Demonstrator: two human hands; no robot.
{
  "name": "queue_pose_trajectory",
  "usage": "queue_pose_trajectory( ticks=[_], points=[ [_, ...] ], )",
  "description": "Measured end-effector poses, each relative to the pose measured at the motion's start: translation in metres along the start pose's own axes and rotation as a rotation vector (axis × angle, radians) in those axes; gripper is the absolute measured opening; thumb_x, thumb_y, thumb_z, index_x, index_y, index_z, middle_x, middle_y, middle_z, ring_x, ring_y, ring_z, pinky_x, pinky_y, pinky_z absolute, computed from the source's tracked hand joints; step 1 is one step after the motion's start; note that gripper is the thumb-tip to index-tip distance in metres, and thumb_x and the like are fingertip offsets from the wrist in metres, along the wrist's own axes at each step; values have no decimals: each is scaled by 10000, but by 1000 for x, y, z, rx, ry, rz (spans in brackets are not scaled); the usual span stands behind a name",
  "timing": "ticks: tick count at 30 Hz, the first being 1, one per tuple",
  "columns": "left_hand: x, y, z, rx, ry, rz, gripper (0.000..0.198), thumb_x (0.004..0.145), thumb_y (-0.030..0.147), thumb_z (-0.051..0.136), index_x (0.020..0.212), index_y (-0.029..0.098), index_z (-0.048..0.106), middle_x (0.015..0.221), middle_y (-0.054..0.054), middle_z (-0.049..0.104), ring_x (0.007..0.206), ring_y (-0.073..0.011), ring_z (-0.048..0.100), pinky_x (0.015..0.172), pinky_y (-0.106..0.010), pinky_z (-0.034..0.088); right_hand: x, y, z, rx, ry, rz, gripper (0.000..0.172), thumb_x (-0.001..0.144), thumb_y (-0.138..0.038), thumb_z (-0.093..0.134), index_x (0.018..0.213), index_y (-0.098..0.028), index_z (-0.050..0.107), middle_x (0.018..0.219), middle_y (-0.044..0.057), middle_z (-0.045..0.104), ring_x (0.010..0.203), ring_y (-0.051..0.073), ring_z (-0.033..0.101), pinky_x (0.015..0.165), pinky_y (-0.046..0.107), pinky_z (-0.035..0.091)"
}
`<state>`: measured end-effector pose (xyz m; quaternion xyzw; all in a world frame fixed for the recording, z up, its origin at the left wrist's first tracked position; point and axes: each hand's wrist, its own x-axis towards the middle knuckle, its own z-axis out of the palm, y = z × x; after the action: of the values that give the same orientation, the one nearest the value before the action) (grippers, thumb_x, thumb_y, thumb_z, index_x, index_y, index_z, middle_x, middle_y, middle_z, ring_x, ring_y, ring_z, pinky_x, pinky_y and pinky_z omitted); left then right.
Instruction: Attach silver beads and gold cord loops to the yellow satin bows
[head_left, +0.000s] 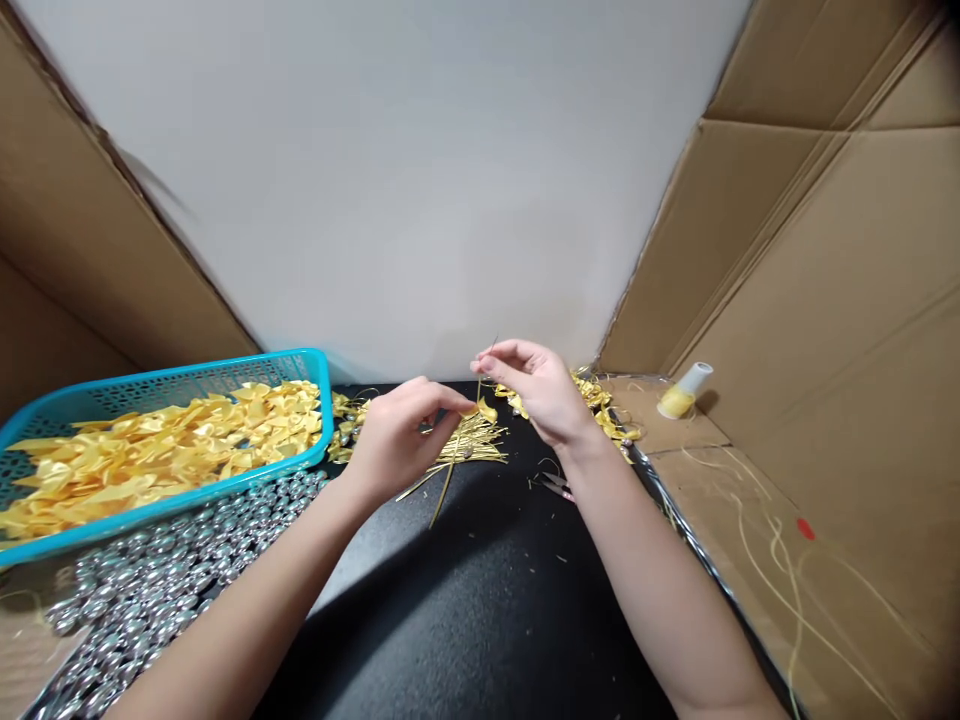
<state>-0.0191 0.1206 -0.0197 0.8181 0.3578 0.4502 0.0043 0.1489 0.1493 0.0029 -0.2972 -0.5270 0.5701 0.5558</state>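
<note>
My left hand (401,435) pinches a small folded yellow ribbon piece (487,411) at its fingertips, partly hidden behind the fingers. Slightly higher and to the right, my right hand (536,390) has thumb and forefinger closed on a thin yellow cord (479,388) that runs down to the ribbon. A fine dark tip, too thin to identify, sticks up above the right fingertips. Below both hands, a bundle of gold cords (480,440) lies on the black table (450,600).
A turquoise basket (326,400) of yellow ribbon pieces (187,430) stands left, with silver beads (172,570) in front. Small scissors (557,487) lie near my right wrist. Finished-looking ribbon pieces (596,395), a thread spool (681,395) and cardboard walls (847,330) are on the right.
</note>
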Motion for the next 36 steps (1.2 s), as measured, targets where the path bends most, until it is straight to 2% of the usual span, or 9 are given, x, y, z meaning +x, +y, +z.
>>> queue_pose_trajectory(
  ticks=[4, 6, 10, 13, 16, 19, 25, 29, 36],
  points=[
    [-7, 0, 14, -166, -204, -7, 132, 840, 108, 562, 827, 178, 674, 780, -25, 719, 708, -124, 626, 619, -221, 479, 3, -4, -10, 30, 111, -38, 69, 764, -150, 686, 725, -198, 656, 686, -37, 674, 673, 78, 630, 727, 243, 485],
    [-10, 1, 20, -230, -257, -57, 115, 831, 112, 572, 841, 169, 672, 787, -28, 710, 695, -123, 620, 610, -222, 474, 4, -5, -15, 39, 147, -27, 47, 781, -181, 682, 755, -202, 649, 700, -43, 673, 661, 73, 633, 696, 234, 476],
    [-14, 4, 29, -392, -264, -201, 111, 853, 177, 595, 918, 165, 685, 846, -44, 707, 732, -138, 627, 662, -252, 489, 4, -5, -21, 24, 169, 58, 52, 790, -228, 684, 784, -203, 639, 767, -25, 701, 719, 90, 661, 680, 233, 473],
    [-18, 7, 34, -605, -275, -299, 104, 863, 209, 610, 891, 168, 702, 888, -58, 712, 826, -161, 651, 747, -279, 510, 2, -6, -23, 51, 151, 111, 72, 793, -247, 684, 785, -199, 631, 808, -9, 724, 766, 101, 677, 709, 236, 488],
    [-21, 11, 41, -831, -292, -427, 84, 863, 219, 630, 898, 177, 694, 985, -67, 729, 930, -179, 669, 829, -301, 523, 1, -7, -23, 102, 139, 146, 84, 800, -252, 680, 785, -199, 616, 780, -13, 729, 756, 101, 686, 724, 236, 505],
    [-25, 15, 47, -977, -310, -498, 55, 867, 215, 636, 892, 184, 674, 988, -53, 741, 897, -163, 686, 843, -303, 531, 2, -4, -25, 159, 159, 169, 70, 803, -222, 677, 779, -200, 615, 743, -28, 717, 722, 89, 679, 712, 223, 512],
    [-30, 27, 47, -939, -346, -475, 77, 843, 195, 669, 917, 200, 690, 927, -28, 732, 844, -140, 677, 813, -276, 535, 10, 10, -35, 237, 182, 231, 84, 822, -171, 657, 752, -194, 616, 730, -24, 701, 702, 79, 667, 693, 203, 525],
    [-30, 39, 45, -875, -390, -476, 164, 825, 170, 685, 968, 232, 734, 949, -26, 753, 866, -140, 690, 822, -258, 537, 15, 21, -44, 188, 261, 234, 77, 819, -179, 666, 775, -192, 604, 779, -3, 708, 757, 94, 678, 670, 202, 535],
    [-32, 51, 45, -865, -464, -554, 180, 817, 183, 680, 975, 215, 761, 916, -50, 777, 809, -165, 717, 766, -276, 575, 23, 38, -57, 224, 354, 256, 90, 822, -154, 656, 784, -187, 582, 722, -21, 693, 733, 80, 675, 642, 173, 520]
  ],
)
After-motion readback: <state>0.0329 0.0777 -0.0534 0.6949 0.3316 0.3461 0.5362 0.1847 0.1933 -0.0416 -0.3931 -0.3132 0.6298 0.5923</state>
